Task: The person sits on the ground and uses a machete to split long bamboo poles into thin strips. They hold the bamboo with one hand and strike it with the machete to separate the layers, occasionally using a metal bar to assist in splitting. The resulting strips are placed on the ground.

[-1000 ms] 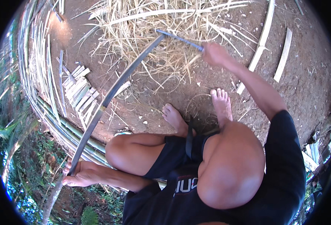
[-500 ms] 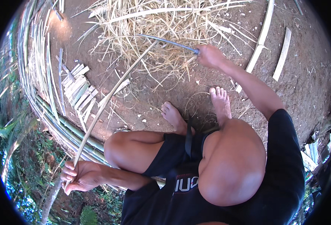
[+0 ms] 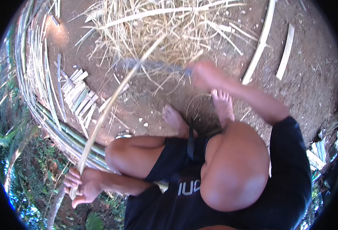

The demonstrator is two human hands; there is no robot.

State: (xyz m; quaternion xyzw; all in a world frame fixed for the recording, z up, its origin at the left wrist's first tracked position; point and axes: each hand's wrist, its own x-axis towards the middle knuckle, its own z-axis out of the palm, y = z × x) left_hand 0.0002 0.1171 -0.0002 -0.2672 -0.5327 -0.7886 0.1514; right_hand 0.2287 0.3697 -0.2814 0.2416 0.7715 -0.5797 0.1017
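My left hand [image 3: 85,185] is closed around the lower end of a pale strip [image 3: 117,92], thumb outward, a short tail showing below the fingers. From that grip the strip lies away and to the right, its long axis one diagonal passing left of my bent left knee [image 3: 119,154]; its far tip stands in front of the shavings heap [image 3: 149,21].

My right hand [image 3: 206,76] is to the right of the strip's upper part, apart from it, and is the nearer hand to that far tip. It is clenched on a long blade [image 3: 159,68]; the handle is hidden in the fist. The blade, badly blurred, points leftward from the fist and crosses the strip's line in its upper portion, steeply across the long axis. Contact between blade and strip: I cannot tell.

Farther out, short slats [image 3: 79,96] lie stacked on the bare ground [image 3: 306,80] left of the strip, with bamboo poles [image 3: 67,129] beyond them. A long pale split length [image 3: 261,46] lies on my right.
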